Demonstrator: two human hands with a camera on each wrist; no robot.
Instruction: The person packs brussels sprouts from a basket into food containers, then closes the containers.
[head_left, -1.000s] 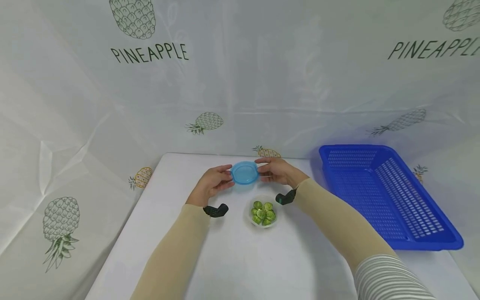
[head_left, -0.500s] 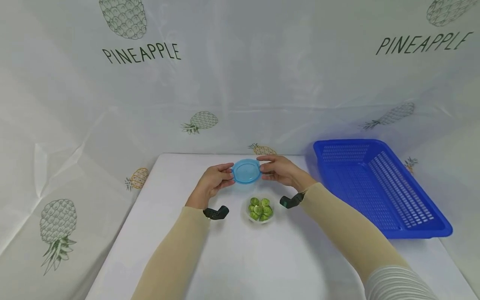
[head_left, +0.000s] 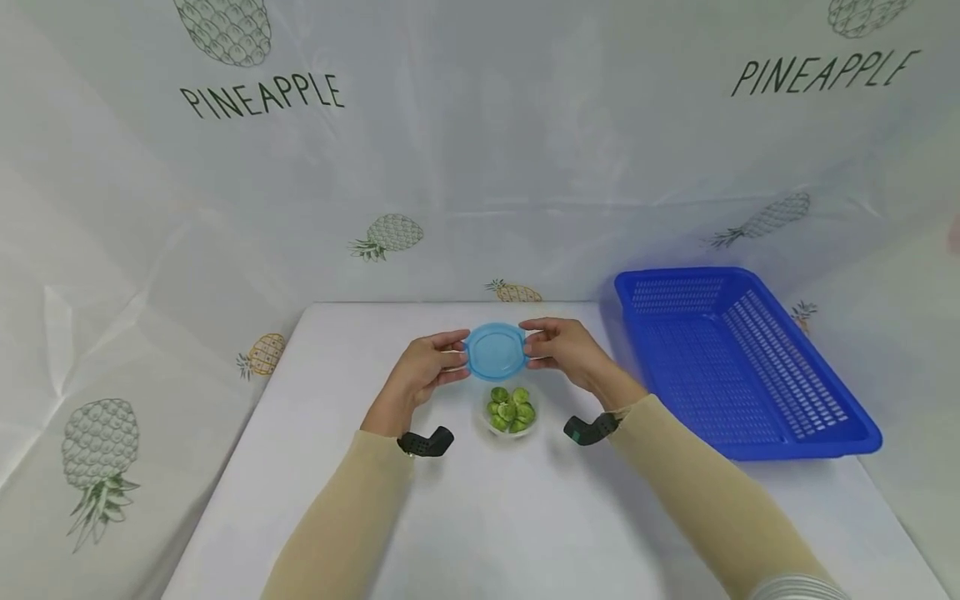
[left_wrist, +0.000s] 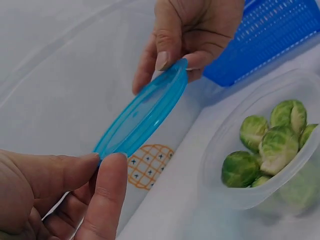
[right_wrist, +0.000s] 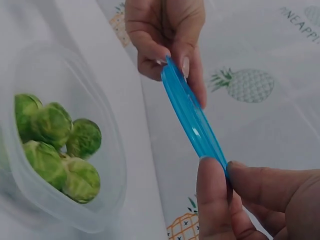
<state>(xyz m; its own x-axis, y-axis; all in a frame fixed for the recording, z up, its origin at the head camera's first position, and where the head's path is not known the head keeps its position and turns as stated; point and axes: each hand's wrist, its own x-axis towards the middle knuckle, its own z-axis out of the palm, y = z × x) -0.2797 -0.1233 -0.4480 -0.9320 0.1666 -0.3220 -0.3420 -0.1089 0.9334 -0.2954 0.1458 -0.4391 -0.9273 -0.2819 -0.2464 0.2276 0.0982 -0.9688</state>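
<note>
A round blue translucent lid [head_left: 496, 352] is held up between both hands, just beyond a clear plastic bowl [head_left: 484, 427]. My left hand [head_left: 428, 365] pinches its left edge between thumb and fingers. On the opposite edge, my right hand [head_left: 567, 350] pinches it the same way. Several green Brussels sprouts [head_left: 511, 409] lie in the bowl. The left wrist view shows the lid [left_wrist: 145, 115] tilted and raised off the table, with the bowl [left_wrist: 250, 197] standing to its right. In the right wrist view the lid [right_wrist: 192, 112] appears nearly edge-on.
A large blue plastic basket [head_left: 750, 392] with slatted sides stands at the right of the white table [head_left: 510, 525]. Behind and to the left hangs a pale sheet [head_left: 525, 150] printed with pineapples. Each wrist wears a small black camera [head_left: 426, 442].
The lid is still in both hands and now shows more of its face to the head view. In that view, basket and bowl have shifted left and up as the camera turned.
</note>
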